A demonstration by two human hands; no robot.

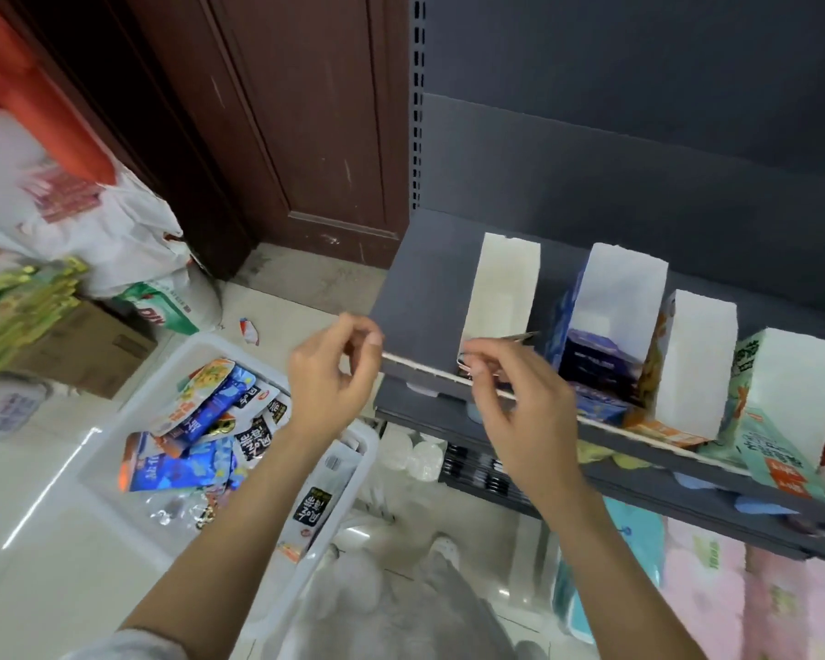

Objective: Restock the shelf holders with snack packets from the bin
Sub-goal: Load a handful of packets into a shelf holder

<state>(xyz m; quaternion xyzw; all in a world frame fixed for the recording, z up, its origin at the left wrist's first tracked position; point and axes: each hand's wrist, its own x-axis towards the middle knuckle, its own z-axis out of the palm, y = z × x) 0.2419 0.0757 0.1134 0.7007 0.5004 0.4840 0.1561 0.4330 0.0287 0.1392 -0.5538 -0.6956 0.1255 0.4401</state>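
- Right now the fingers point(484, 369) of the right hand point(520, 402) pinch the near edge of a small dark snack packet point(467, 369), which sits at the front of the leftmost white cardboard holder point(503, 288) on the grey metal shelf point(420, 288).
- Fingers of the left hand point(334, 378) are loosely curled, thumb and forefinger close together; they hold nothing that can be made out, and hover just left of the holder by the shelf's front lip.
- Further right along the shelf stand three more white holders; the second point(625, 297) shows dark blue packets at its mouth, while the others are flanked by orange and green cartons.
- Below and to the left, on the pale tiled floor, the white plastic bin point(348, 469) holds a loose heap of blue, black and orange snack packets point(210, 421).
- Judging by this, the step in hand is seating a packet in the leftmost holder.
- Next, the packet likely needs pushing in square, then a hand must reach down into the bin for a matching packet.
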